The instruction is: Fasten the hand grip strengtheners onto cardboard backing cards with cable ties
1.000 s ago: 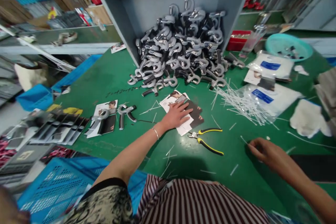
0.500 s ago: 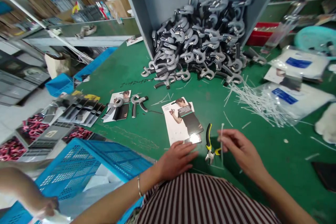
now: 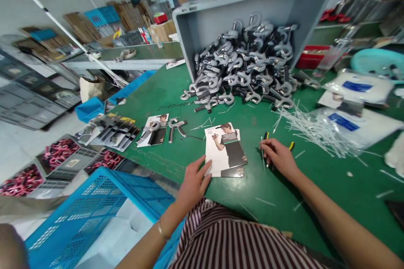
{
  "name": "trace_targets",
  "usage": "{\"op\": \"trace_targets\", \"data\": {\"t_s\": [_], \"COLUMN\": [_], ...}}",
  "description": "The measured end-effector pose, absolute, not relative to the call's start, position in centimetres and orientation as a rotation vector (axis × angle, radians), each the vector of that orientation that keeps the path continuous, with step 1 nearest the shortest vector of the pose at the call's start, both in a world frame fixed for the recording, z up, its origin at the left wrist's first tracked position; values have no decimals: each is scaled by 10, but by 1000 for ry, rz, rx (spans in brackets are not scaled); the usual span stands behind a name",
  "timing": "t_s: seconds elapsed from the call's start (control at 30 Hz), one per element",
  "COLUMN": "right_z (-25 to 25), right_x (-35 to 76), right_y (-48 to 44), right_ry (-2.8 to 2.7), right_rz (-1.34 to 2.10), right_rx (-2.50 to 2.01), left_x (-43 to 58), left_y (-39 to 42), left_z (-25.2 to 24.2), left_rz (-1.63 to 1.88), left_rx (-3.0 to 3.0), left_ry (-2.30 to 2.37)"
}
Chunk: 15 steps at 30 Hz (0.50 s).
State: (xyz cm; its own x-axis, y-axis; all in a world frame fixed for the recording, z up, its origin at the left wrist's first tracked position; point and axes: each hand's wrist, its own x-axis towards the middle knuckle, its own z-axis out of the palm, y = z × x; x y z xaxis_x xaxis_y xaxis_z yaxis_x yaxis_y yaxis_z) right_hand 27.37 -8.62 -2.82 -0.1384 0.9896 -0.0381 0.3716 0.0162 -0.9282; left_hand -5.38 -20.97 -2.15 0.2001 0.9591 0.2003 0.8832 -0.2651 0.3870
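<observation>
My right hand rests on the green table, fingers curled loosely over a thin white cable tie and the yellow-handled pliers lying under them; whether the tie is truly pinched I cannot tell. My left hand lies flat and open, fingertips touching the near left edge of the printed backing card, gripping nothing. The card sits between my two hands, just beyond the fingertips. It looks light, thin and stiff enough to slide, best lifted by an edge; the tie looks light, springy and slippery, best taken near one end. Farther left of the card lie a loose hand gripper and a carded one. Well beyond my fingers, a heap of hand grippers spills from a grey bin; scattered ties spread to the right.
</observation>
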Motion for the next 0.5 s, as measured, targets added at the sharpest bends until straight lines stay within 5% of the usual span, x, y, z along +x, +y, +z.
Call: {"op": "trace_targets", "data": {"t_s": [0.27,0.5], "right_z": [-6,9], "right_x": [253,232], "right_y": [-119,-145], "right_ry": [-1331,-1360], "right_rz": [1520,1708], "right_rx": [-1264,-1160], "left_x": [3,31], "left_y": [-160,-157], "left_z": [-47,5], "left_rz": [519,1135], "left_rx": [2450,1609], "left_ry": [1484,1380]}}
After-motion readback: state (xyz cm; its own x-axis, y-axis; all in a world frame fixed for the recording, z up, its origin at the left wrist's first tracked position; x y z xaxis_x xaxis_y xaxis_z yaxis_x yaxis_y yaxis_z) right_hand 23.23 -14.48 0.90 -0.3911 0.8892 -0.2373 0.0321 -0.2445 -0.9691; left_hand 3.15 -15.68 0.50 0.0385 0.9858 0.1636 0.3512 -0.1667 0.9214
